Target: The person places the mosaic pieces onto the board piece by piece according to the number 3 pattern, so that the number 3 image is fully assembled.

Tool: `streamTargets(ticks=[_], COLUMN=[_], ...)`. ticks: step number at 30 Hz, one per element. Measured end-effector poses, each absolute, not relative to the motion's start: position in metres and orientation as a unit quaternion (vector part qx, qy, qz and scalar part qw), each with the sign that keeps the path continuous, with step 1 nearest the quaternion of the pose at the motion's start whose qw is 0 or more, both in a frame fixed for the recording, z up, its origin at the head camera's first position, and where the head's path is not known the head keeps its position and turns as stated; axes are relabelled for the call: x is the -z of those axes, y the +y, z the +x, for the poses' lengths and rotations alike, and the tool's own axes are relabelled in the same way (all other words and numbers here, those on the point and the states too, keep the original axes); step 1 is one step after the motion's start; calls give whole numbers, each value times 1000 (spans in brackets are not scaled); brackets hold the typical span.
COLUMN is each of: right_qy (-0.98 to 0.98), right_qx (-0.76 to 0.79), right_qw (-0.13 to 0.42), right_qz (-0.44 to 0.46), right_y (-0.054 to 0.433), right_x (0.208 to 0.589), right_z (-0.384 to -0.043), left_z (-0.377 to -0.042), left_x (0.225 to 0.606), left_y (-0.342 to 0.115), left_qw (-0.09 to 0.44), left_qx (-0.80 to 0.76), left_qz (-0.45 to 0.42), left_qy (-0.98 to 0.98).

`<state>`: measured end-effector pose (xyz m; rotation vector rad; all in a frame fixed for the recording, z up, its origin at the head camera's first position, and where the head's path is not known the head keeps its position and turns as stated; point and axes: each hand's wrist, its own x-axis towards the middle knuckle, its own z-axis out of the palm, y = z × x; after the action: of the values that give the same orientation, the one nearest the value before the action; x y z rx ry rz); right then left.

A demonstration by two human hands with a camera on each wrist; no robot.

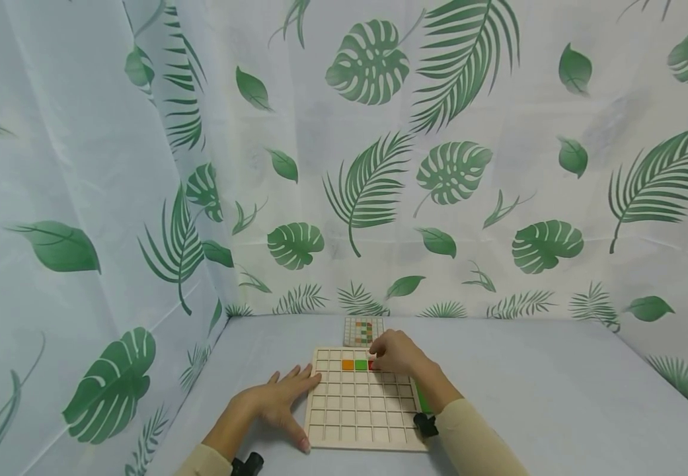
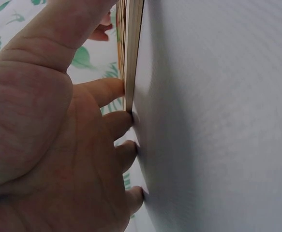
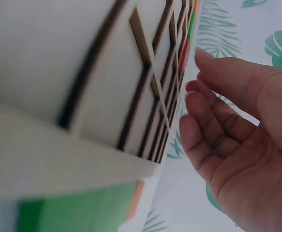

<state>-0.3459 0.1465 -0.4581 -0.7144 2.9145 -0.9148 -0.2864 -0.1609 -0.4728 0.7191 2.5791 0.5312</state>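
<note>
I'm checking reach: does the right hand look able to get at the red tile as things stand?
Probably yes: the right hand holds nothing visible and is right by the red tile on the grid board, with nothing seen blocking the way.

No legible txt, nos. or brands in any view rn — the wooden board [image 1: 367, 447] shows bare grid squares, w/ only flat colour on the orange tile [image 1: 347, 365], green tile [image 1: 361, 365] and red tile [image 1: 371, 365]. Up top the small card [image 1: 359, 332] carries a pic of coloured squares, too tiny to tell if there's print. Backdrop cloth [image 1: 498, 264] is all leaf pics — and any logo on the right wrist cam [image 1: 425, 425] or left wrist cam [image 1: 251, 465] is too small & dark to make out.
</note>
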Motion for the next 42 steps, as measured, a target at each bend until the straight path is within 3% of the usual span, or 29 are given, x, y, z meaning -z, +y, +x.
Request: streamTargets(ticks=[27, 42], right_qy=[931, 930], right_qx=[343, 356], right_qw=[-27, -9], right_qz=[-120, -88], right_y=[189, 208], right_x=[445, 456], right_z=[-339, -340], left_z=[-287, -285], left_x=[474, 469], left_y=[-160, -159], left_qw=[201, 202], left_qx=[-181, -180], left_qz=[258, 258], left_qy=[927, 927])
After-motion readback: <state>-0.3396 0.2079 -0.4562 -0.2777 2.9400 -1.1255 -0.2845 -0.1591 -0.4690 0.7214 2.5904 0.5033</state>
